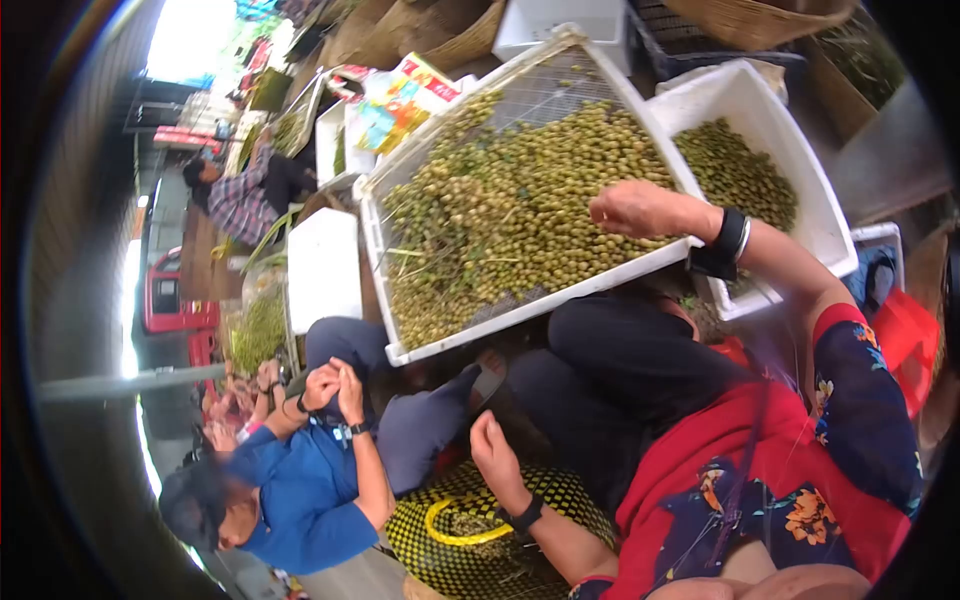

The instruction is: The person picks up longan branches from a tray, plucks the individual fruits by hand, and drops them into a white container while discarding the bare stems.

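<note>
Fingers of the right hand (pixel 640 208) curl together over the fruits (pixel 560 160); whether they touch or grip any, I cannot tell. Those of the left hand (pixel 498 462) bend loosely, close together, by the basket (pixel 425 560); their grip I cannot tell either. Fruits lie mixed with stalks across the tray (pixel 540 303). Just beside it, a box (pixel 825 185) holds more. Near the basket, a person in blue (pixel 310 505) sits, hands close together.

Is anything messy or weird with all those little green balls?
Nothing looks clearly spilled or broken. The untidiest bit is in the white-framed mesh tray: toward the picture's left, stalky bits lie mixed among the round green fruits, while near the right hand the fruits look cleaner.
</note>
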A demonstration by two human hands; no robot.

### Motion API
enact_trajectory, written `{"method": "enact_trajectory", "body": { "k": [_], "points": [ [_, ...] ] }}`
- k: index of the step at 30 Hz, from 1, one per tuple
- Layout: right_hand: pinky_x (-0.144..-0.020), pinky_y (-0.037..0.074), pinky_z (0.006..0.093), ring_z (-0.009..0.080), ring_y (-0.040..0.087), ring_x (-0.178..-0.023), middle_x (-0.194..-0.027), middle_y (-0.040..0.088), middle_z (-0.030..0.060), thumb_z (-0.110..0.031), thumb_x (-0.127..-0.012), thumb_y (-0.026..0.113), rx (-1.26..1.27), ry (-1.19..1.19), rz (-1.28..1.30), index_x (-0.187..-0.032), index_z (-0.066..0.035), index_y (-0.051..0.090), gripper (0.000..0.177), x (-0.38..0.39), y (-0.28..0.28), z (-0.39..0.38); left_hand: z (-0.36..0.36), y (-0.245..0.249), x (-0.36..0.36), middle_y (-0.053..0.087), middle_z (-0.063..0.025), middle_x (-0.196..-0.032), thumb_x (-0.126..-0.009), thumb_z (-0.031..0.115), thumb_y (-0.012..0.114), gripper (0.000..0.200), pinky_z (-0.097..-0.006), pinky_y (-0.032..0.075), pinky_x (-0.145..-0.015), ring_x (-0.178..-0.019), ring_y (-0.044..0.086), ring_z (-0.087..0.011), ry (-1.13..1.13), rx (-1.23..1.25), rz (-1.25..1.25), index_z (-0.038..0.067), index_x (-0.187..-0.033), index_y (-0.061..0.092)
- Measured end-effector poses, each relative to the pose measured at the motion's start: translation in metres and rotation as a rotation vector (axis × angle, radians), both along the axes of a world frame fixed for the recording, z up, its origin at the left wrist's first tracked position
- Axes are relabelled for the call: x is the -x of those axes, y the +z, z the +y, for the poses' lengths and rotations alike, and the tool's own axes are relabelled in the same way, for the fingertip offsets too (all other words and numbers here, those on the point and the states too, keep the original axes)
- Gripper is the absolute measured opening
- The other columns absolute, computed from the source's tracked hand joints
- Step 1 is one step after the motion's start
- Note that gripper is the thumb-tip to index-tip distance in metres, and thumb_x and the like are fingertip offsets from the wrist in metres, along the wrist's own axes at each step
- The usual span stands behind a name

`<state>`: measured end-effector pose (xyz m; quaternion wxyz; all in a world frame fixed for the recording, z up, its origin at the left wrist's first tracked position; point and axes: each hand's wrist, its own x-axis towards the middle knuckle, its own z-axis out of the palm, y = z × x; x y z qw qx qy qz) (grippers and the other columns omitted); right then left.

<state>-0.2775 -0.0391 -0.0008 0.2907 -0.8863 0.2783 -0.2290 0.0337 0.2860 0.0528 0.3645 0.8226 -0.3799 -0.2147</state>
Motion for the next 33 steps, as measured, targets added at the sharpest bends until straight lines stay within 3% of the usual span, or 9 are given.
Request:
{"method": "enact_trajectory", "body": {
  "k": [3, 7, 9, 11, 18, 21, 27, 31, 33],
  "points": [
    [-0.063, 0.049, 0.0445, 0.0352, 0.063, -0.072, -0.073, 0.064, 0.0161, -0.009, -0.081, 0.066, -0.228, 0.156, -0.04, -0.083, -0.002, 0.063, 0.008, -0.045, -0.003, 0.016, -0.068, 0.03, 0.002, 0.066, -0.0063, -0.098, -0.099, 0.017, 0.052, 0.024, -0.0237, 0.047, -0.072, -0.085, 0.061, -0.0096, -0.001, 0.074, 0.202, -0.001, -0.112, 0.061],
    [-0.063, 0.05, 0.0401, 0.0311, 0.066, -0.074, -0.078, 0.067, 0.0157, -0.009, -0.085, 0.064, -0.391, 0.233, -0.086, -0.088, 0.0, 0.065, 0.01, -0.079, -0.031, 0.027, -0.164, 0.031, -0.007, 0.066, -0.0111, -0.095, -0.094, 0.007, 0.056, 0.019, -0.0286, 0.051, -0.078, -0.086, 0.064, -0.0178, -0.195, 0.12, 0.1, -0.001, -0.11, 0.061],
    [-0.063, 0.05, 0.0385, 0.0286, 0.066, -0.073, -0.078, 0.067, 0.015, -0.011, -0.086, 0.063, -0.509, 0.241, -0.113, -0.09, 0.0, 0.065, 0.012, -0.086, -0.033, 0.033, -0.221, 0.004, -0.011, 0.064, -0.0154, -0.096, -0.088, 0.0, 0.054, 0.019, -0.0355, 0.051, -0.079, -0.088, 0.064, -0.0278, -0.44, 0.321, -0.443, 0.001, -0.105, 0.062],
    [-0.064, 0.051, 0.0366, 0.0265, 0.066, -0.073, -0.079, 0.067, 0.0139, -0.015, -0.088, 0.062, -0.544, 0.231, -0.122, -0.093, 0.0, 0.065, 0.016, -0.088, -0.044, 0.036, -0.262, -0.018, -0.011, 0.06, -0.018, -0.096, -0.084, -0.003, 0.053, 0.019, -0.0426, 0.049, -0.079, -0.089, 0.06, -0.036, -0.487, 0.193, -0.387, 0.002, -0.099, 0.064],
    [-0.061, 0.049, 0.031, 0.0148, 0.061, -0.067, -0.074, 0.064, 0.0062, -0.017, -0.091, 0.059, -0.746, 0.079, -0.186, -0.096, -0.001, 0.065, 0.018, -0.074, -0.052, 0.04, -0.363, -0.065, -0.011, 0.059, -0.0124, -0.093, -0.084, 0.007, 0.055, 0.018, -0.0405, 0.048, -0.078, -0.094, 0.057, -0.0317, -0.589, 0.188, -0.906, 0.012, -0.095, 0.069],
    [-0.063, 0.049, 0.0292, 0.0126, 0.059, -0.069, -0.077, 0.063, 0.0036, -0.019, -0.093, 0.058, -0.929, -0.061, -0.195, -0.099, -0.001, 0.064, 0.02, -0.078, -0.05, 0.045, -0.366, -0.104, 0.003, 0.052, -0.009, -0.107, -0.083, 0.014, 0.061, 0.014, -0.0463, 0.042, -0.085, -0.104, 0.049, -0.0287, -0.765, -0.157, -1.366, 0.016, -0.094, 0.07],
    [-0.065, 0.049, 0.0279, 0.0107, 0.058, -0.073, -0.082, 0.063, 0.0024, -0.019, -0.096, 0.055, -0.981, -0.107, -0.312, -0.1, -0.001, 0.063, 0.02, -0.077, -0.061, 0.049, -0.378, -0.114, -0.018, 0.056, -0.0075, -0.11, -0.092, 0.023, 0.058, 0.014, -0.0452, 0.041, -0.085, -0.103, 0.053, -0.0268, -0.562, -0.049, -1.033, 0.018, -0.098, 0.071],
    [-0.062, 0.047, 0.0252, 0.0086, 0.056, -0.069, -0.08, 0.063, 0.0013, -0.02, -0.096, 0.056, -1.037, -0.156, -0.336, -0.098, -0.003, 0.063, 0.019, -0.078, -0.072, 0.048, -0.39, -0.025, -0.03, 0.061, -0.0122, -0.097, -0.095, 0.024, 0.058, 0.02, -0.0407, 0.046, -0.077, -0.092, 0.058, -0.0254, -0.469, 0.3, -0.584, 0.007, -0.093, 0.069],
    [-0.062, 0.047, 0.0249, 0.0088, 0.056, -0.069, -0.079, 0.063, 0.0013, -0.021, -0.096, 0.056, -1.024, -0.156, -0.364, -0.097, -0.003, 0.062, 0.019, -0.079, -0.074, 0.049, -0.385, 0.029, -0.024, 0.063, -0.0084, -0.074, -0.096, 0.023, 0.058, 0.021, -0.0334, 0.045, -0.062, -0.068, 0.059, -0.017, -0.365, 0.345, -0.295, 0.003, -0.094, 0.066]
  ]
}}
